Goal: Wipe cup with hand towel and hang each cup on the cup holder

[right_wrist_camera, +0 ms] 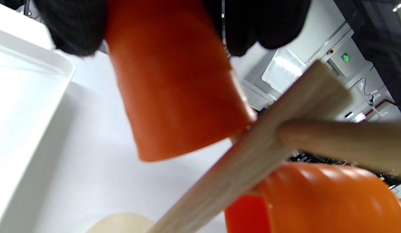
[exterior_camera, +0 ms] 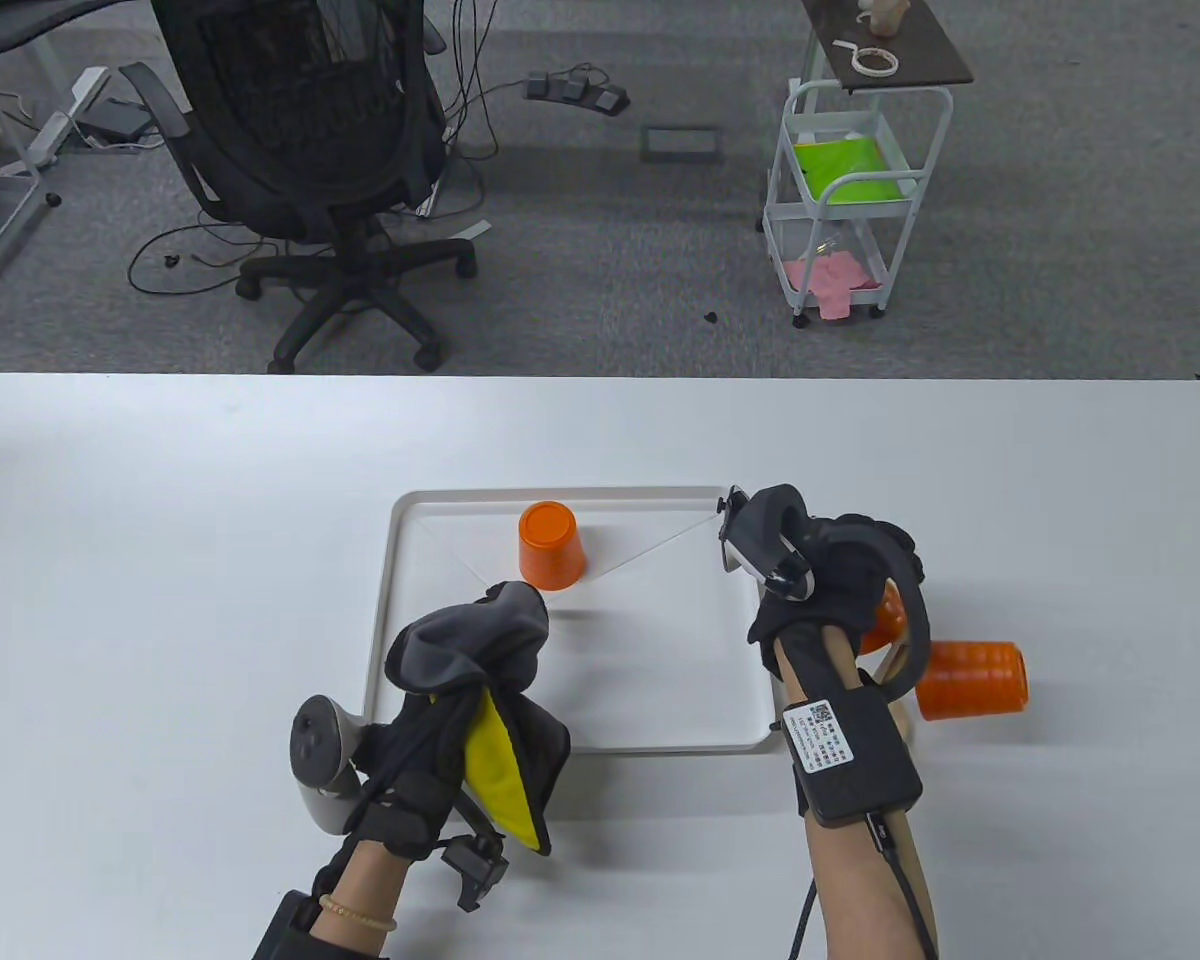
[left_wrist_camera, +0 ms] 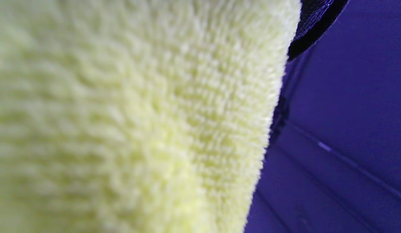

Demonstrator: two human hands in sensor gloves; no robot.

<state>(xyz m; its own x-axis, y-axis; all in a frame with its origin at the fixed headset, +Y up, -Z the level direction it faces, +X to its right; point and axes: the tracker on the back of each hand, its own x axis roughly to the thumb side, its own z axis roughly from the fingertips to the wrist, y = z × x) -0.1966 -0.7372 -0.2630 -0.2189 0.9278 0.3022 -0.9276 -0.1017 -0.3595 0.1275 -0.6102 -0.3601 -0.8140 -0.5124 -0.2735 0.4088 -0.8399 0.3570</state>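
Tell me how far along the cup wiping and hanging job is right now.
Done: one orange cup already hangs on the wooden holder. In hand: the right hand grips a second cup at the holder, while the left hand holds the towel. Left: one cup upside down on the tray.

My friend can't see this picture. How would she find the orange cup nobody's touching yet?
Find the white tray in the middle of the table. Near its far edge one orange cup stands upside down, alone. The other orange cups are off the tray's right side, by the right hand.
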